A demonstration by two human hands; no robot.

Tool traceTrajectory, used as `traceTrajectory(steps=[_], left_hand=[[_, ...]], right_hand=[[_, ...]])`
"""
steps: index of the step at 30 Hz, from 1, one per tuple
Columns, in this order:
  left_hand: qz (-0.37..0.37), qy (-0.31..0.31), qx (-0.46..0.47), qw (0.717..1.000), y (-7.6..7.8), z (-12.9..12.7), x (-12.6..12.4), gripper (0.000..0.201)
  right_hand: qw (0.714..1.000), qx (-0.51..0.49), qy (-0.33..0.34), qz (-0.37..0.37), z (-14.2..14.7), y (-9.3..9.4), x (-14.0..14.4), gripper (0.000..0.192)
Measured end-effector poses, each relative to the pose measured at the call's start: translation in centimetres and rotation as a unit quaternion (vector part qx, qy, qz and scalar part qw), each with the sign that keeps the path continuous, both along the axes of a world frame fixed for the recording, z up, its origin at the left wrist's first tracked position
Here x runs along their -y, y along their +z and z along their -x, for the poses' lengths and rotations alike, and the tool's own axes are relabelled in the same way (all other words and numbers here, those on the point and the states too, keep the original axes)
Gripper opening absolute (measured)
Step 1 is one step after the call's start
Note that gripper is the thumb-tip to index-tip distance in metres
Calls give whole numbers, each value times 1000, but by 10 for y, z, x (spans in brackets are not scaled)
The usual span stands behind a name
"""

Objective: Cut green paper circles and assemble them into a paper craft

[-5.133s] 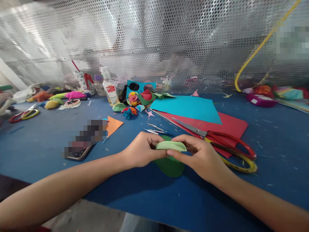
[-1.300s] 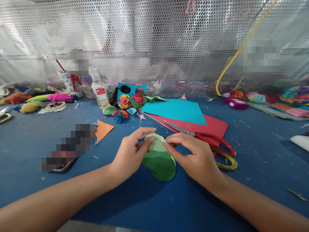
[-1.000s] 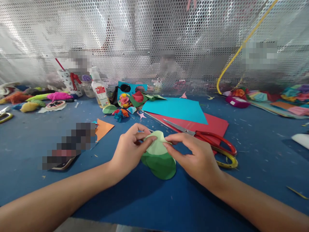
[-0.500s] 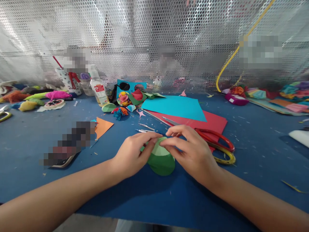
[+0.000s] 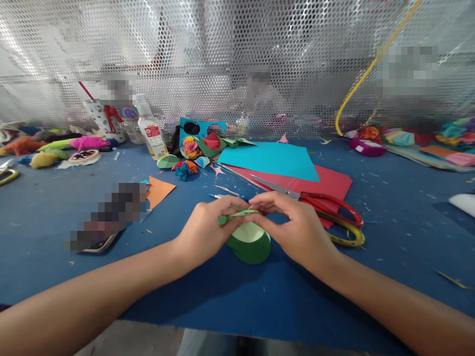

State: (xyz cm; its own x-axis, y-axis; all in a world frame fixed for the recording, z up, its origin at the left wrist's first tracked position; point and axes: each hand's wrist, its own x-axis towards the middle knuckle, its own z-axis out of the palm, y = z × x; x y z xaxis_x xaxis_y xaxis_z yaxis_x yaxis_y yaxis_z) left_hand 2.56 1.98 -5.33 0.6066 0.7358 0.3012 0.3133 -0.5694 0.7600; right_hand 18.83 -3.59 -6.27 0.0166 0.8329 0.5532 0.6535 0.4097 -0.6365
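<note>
My left hand [image 5: 210, 229] and my right hand [image 5: 293, 227] meet over the blue table [image 5: 237, 291] and both pinch a rounded piece of green paper [image 5: 249, 243]. Its far edge is folded toward me into a thin roll between my fingertips. The pale underside shows beneath the fold, and the darker green lower part rests on the table. Red and yellow handled scissors [image 5: 334, 217] lie just right of my right hand, apart from it.
Cyan [image 5: 269, 160] and red [image 5: 330, 183] paper sheets lie behind the scissors. A phone [image 5: 107, 217] and an orange paper scrap [image 5: 159, 190] sit left. A glue bottle [image 5: 149, 128], paper flowers [image 5: 193, 148] and a cup [image 5: 100, 116] stand before a perforated metal screen [image 5: 237, 64].
Over the last seconds my fingers have rolled the green paper's far edge tighter toward me. Less of the pale side shows now. The view drifted slightly.
</note>
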Motion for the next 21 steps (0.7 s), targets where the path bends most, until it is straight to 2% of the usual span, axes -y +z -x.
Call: traceTrajectory(steps=[5,10,13,15,18,21], left_hand=[[45,15,5,999,2,0,0,24],[-20,-41,-46,998,3,2,0,20],[-21,-68,-36,997,3,2,-1,26],[-18,-65,-33,997,4,3,-2,27],[0,-34,-19,999,4,2,-2,25],[86,-20,39,995,2,2,-2,24]], right_hand=[[1000,-12,2,18,1,3,1,12],[999,27,9,27,0,7,4,20],[999,35,5,23,-1,7,4,21],[999,33,4,23,-1,7,4,19],[999,-17,-1,39,-1,6,4,14],[987,-139,16,80,-3,6,1,15]])
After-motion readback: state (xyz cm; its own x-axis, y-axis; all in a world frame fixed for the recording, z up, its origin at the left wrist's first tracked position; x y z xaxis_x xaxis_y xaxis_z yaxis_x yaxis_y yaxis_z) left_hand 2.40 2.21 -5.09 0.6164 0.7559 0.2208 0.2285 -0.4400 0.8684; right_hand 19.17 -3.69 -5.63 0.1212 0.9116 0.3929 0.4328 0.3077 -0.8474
